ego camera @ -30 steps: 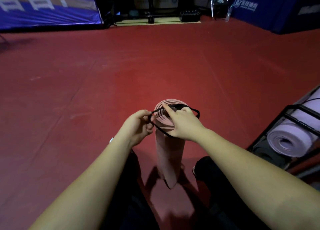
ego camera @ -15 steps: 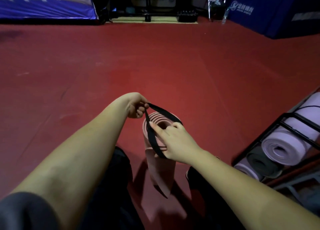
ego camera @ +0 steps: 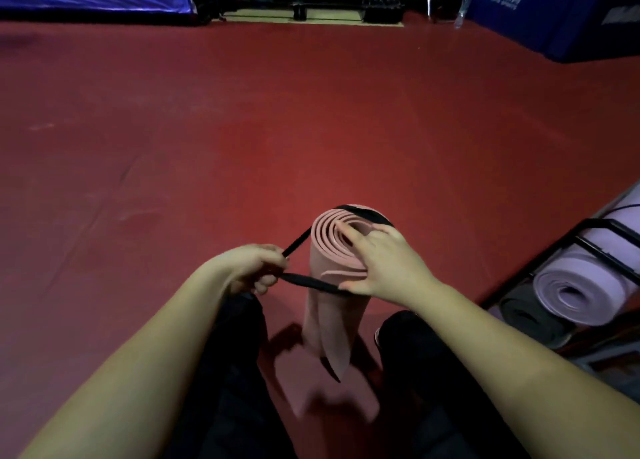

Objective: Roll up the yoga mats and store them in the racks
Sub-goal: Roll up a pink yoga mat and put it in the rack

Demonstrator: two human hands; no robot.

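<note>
On the red gym floor point(ego camera: 242, 129), between the person's dark-trousered knees, a rolled pink yoga mat point(ego camera: 329, 285) stands on end, its spiral top facing the camera and its lower end loose and slightly flared. To the right, a black metal rack point(ego camera: 595, 237) already holds rolled mats: a lilac mat point(ego camera: 581, 285) above a dark grey mat point(ego camera: 533, 316).

A black elastic strap point(ego camera: 308, 282) loops round the top of the pink roll. Judging by this, the step in hand is binding the mat so it stays rolled. To do it well, the strap likely needs to slide down past the rim and sit snug round the body of the roll, with the layers kept tight and the loose flap tucked under it.

Both forearms reach forward from the bottom of the view. The right hand point(ego camera: 384, 268) rests over the near side of the roll's top, index finger extended across the spiral, thumb pressing the strap against the mat's side. The left hand point(ego camera: 249, 268), just left of the roll, pinches the strap between curled fingers point(ego camera: 263, 282) and draws it taut away from the mat.
</note>
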